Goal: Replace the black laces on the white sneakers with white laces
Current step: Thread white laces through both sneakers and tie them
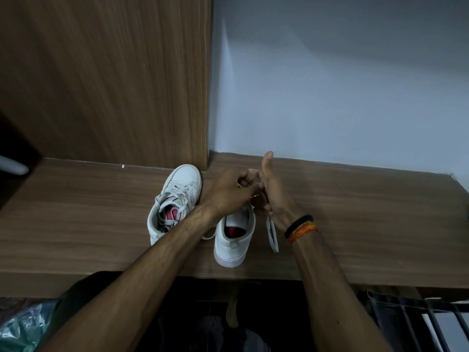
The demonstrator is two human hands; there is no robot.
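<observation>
Head view: our left hand (228,191) pinches the flat white lace (208,235) over the right-side white leather sneaker (234,237), toe pointing away; our right hand (272,194) alongside, its grasp unclear.

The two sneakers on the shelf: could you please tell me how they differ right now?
The left sneaker stands free, white lace threaded through its eyelets; the right sneaker has both hands over its front, left hand and right hand pinching a lace. Both are white with pink insoles, toes toward the wall.
</observation>
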